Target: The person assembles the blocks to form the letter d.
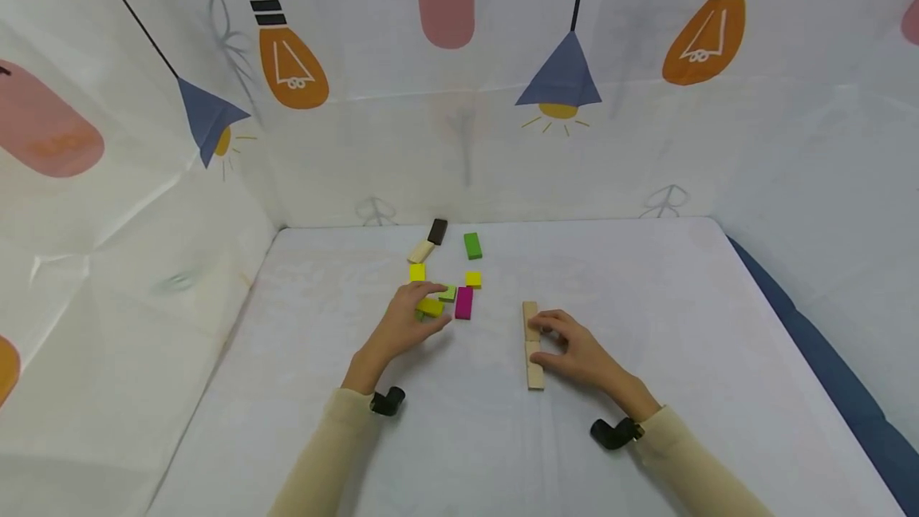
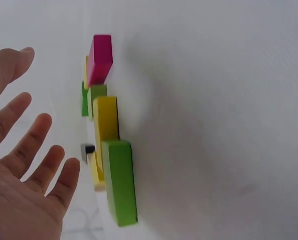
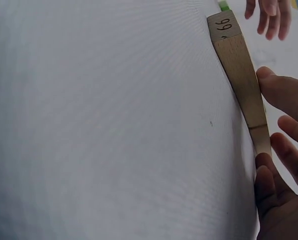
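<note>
Two plain wooden blocks, a near one [image 1: 534,375] and a far one [image 1: 530,313], lie end to end in a line. My right hand [image 1: 580,351] is at their right side, thumb against the near block and fingertips by the far one. Writing shows on the near block's end [image 3: 224,27] in the right wrist view. My left hand [image 1: 402,324] hovers loosely spread over a yellow block [image 1: 431,307], apparently apart from it. A green block [image 2: 120,185] beside it is mostly hidden in the head view. Close by are a light green block [image 1: 448,294] and a magenta block [image 1: 464,303].
Farther back lie two more yellow blocks [image 1: 417,271], a green block [image 1: 473,246], a cream block [image 1: 421,251] and a dark block [image 1: 438,231]. The white table [image 1: 682,301] meets a printed cloth wall [image 1: 459,158] behind. Dark blue fabric [image 1: 811,341] runs along the right edge.
</note>
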`<state>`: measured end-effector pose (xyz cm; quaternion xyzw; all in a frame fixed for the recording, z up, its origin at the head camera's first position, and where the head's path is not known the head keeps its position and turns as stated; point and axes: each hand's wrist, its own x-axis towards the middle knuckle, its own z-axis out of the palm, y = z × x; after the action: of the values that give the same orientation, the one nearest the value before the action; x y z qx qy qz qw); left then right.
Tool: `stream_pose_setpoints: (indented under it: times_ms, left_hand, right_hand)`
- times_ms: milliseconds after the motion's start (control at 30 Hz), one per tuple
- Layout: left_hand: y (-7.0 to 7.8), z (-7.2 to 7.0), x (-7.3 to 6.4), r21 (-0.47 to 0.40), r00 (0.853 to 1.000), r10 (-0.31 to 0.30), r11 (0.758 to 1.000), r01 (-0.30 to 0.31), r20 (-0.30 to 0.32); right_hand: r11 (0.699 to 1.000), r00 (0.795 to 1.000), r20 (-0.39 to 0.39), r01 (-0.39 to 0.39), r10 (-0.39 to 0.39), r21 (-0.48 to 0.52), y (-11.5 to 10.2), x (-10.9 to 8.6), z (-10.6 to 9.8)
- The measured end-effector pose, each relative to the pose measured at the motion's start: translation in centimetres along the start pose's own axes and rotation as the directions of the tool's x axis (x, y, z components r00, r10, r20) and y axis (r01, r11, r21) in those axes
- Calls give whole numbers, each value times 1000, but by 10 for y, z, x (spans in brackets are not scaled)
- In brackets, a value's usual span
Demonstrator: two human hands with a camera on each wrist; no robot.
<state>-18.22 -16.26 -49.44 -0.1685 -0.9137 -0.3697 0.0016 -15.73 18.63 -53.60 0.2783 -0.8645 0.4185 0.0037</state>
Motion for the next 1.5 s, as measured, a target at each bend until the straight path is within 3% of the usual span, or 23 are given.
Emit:
stream_pose_setpoints:
  times_ms: [133, 267, 433, 567, 967, 1367, 1500]
  left_hand:
    - [-12, -5, -7, 8, 997, -32, 999, 33, -70]
    - [-24, -7, -16, 8, 986, -106, 994, 108, -128]
    - [-33, -7, -25, 15, 959, -215, 975, 222, -185]
    - [-34, -6, -29, -1, 940, -264, 963, 270, -216]
    - [-29, 0, -33, -105, 900, -361, 932, 346, -245]
    - [-20, 5, -28, -94, 881, -425, 905, 415, -210]
    - [-19, 6, -29, -75, 882, -418, 908, 412, -218]
  right_hand:
    - [1000, 1000, 2, -4, 4, 0, 1, 0, 1]
    - [1000, 1000, -1, 2, -2, -1, 2, 0, 2]
    - [1000, 1000, -6, 3, -3, -2, 1, 0, 1]
    - [1000, 1000, -7, 1, -1, -1, 0, 0, 1]
    - [1000, 1000, 1, -15, 15, 11, 2, -1, 2]
    - [1000, 1000, 2, -13, 13, 11, -1, -1, 0]
    - [1000, 1000, 1, -11, 11, 16, -2, -2, 0]
